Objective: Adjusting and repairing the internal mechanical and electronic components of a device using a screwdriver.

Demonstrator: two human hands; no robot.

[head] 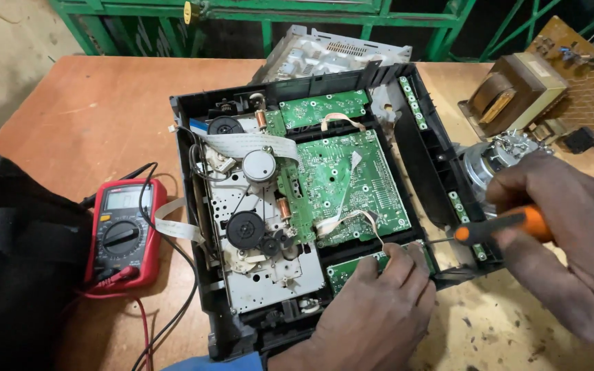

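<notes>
Scuffed orange-brown workbench (84, 110), opened black electronics chassis (204, 275), red multimeter (124, 233), transformer (513, 93), brown circuit board (586, 82), black bag (15, 275)

Bare hands (372, 309) (blue sleeve (214, 363))

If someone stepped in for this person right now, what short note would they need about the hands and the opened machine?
Left hand: rests on the near edge of the opened player, fingers on a small green board.
Right hand: grips an orange-and-black screwdriver, tip at the player's right near corner.
Done: cover is off, green boards and tape mechanism exposed.
Left: boards are in place inside the case.
Nearby: red meter at left, with leads, and a transformer at the far right.
</notes>
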